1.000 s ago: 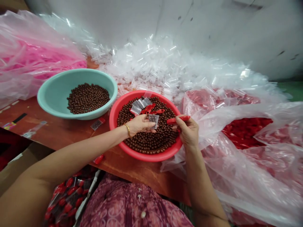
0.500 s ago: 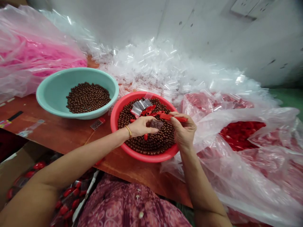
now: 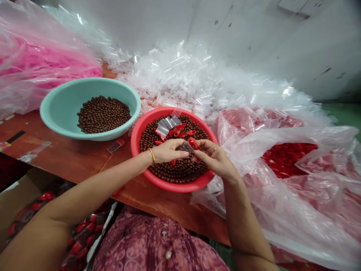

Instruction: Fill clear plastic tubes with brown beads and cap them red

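Over the red basin, my left hand is closed on a small clear plastic case that looks filled with brown balls. My right hand pinches a red plastic cap at the right end of that case. The fingers partly cover both pieces, so I cannot tell whether the cap is seated. Brown balls fill the basin below. On top of them lie several loose red caps and clear empty cases.
At left stands a teal basin with more brown balls. A heap of clear cases lies along the wall. Plastic bags hold red pieces at right and pink pieces at left. Below the table edge, a carton contains red-capped cases.
My right hand has moved left and turned, bringing the red cap from the basin's right side to the case. My left hand stays nearly in place, still holding the case.
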`<state>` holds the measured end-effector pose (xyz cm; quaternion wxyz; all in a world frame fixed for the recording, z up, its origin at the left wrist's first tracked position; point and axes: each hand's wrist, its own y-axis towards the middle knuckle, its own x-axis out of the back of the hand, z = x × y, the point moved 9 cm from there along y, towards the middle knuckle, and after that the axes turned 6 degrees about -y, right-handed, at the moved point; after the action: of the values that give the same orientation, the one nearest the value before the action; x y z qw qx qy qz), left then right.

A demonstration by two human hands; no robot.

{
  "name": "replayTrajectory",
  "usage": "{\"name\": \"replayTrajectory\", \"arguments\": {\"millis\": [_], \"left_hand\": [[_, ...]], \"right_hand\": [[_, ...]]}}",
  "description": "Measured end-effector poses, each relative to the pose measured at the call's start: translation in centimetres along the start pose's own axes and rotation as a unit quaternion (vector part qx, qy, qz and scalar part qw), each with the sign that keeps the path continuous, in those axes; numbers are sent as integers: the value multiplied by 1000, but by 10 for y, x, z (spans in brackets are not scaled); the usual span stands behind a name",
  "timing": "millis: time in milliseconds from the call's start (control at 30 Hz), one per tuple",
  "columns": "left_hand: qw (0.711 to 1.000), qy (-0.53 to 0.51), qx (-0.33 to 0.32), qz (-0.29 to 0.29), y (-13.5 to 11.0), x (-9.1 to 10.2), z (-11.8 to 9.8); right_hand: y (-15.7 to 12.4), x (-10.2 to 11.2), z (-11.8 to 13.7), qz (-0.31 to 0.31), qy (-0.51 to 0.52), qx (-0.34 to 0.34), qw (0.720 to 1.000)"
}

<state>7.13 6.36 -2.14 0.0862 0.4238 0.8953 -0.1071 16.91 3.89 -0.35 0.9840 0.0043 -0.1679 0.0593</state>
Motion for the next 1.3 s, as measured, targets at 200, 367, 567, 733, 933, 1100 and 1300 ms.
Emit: {"name": "replayTrajectory", "arguments": {"millis": [200, 367, 567, 733, 933, 1100, 1300], "left_hand": [[998, 21, -22, -58, 2, 10, -3], [995, 45, 3, -91, 2, 15, -1], [996, 47, 1, -81, 1, 13, -1], [992, 85, -18, -87, 2, 15, 0], [967, 199, -75, -138, -1, 24, -4], [950, 270, -68, -144, -5, 23, -7], [928, 352, -39, -120, -9, 15, -13]], "right_hand": [[-1, 10, 11, -116, -136, 62, 982], [-1, 23, 14, -231, -399, 88, 883], [0, 16, 18, -197, -382, 139, 892], [-6, -5, 32, -161, -289, 183, 926], [-7, -17, 32, -137, -340, 181, 913], [-9, -22, 26, -78, -367, 191, 907], [-20, -21, 28, -68, -386, 225, 892]]}}
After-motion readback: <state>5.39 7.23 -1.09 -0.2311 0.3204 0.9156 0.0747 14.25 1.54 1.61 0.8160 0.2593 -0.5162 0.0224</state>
